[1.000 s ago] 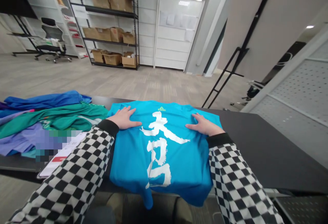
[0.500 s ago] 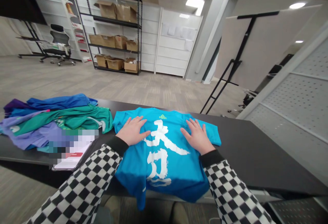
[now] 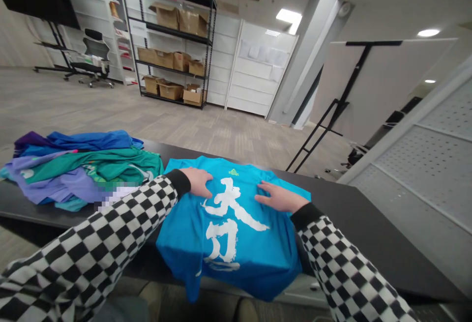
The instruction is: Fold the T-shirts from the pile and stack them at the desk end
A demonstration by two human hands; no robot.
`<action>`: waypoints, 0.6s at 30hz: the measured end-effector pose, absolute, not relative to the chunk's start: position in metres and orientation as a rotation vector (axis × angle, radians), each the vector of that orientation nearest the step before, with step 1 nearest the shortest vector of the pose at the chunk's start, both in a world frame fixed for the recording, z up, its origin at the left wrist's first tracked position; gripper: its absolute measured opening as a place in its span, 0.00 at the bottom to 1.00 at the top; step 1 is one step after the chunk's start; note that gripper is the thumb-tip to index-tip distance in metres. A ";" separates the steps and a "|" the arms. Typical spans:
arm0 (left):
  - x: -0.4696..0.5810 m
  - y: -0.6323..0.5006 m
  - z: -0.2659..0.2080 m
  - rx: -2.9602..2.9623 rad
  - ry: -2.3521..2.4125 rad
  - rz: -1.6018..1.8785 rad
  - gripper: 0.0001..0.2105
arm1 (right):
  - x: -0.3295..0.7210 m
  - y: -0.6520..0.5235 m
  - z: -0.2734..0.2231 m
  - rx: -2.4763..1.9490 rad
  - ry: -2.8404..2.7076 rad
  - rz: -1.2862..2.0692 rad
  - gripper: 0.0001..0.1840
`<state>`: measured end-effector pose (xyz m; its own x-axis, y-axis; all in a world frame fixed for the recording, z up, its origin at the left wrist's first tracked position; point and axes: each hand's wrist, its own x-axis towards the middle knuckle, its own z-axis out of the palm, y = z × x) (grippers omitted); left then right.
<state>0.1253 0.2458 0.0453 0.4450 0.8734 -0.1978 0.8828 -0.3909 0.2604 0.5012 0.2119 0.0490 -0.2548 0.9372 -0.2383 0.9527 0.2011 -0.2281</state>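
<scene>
A blue T-shirt [image 3: 254, 258] lies spread on the dark table, its large white brush-style characters facing up and a small green logo near the collar. Its lower end hangs over the table's near edge. On the shirt's upper left part rests my left hand [image 3: 199, 182], fingers stretched and pointing right. My right hand [image 3: 278, 195] lies across the upper right part, near the sleeve, with its fingers apart and pointing left. Neither hand visibly grips the cloth.
A heap of purple, green and blue clothes [image 3: 110, 162] lies on the left of the black table [image 3: 342, 214]. A pixelated pale item is partly behind my left sleeve. A perforated panel [image 3: 413, 164] borders the right side. Shelves with boxes [image 3: 171, 90] stand beyond.
Both hands have turned inward on the shirt, fingers now pointing towards each other instead of forward. My left forearm now covers most of the pale item. The view has tilted.
</scene>
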 end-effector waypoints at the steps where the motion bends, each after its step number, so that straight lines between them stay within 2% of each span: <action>1: 0.135 0.256 0.051 2.376 1.496 0.033 0.41 | 0.500 0.223 0.057 1.924 2.453 -0.505 0.45; 3: 0.158 0.276 0.053 2.380 1.473 0.252 0.35 | 0.494 0.245 0.064 2.034 2.590 -0.431 0.36; 5: 0.183 0.292 0.040 2.399 1.451 0.405 0.33 | 0.484 0.263 0.055 2.081 2.665 -0.341 0.32; 11: 0.211 0.310 -0.019 2.477 1.520 0.342 0.38 | 0.475 0.288 -0.002 2.010 2.520 -0.243 0.36; 18: 0.205 0.314 -0.016 2.496 1.516 0.334 0.39 | 0.485 0.294 -0.003 2.020 2.547 -0.291 0.40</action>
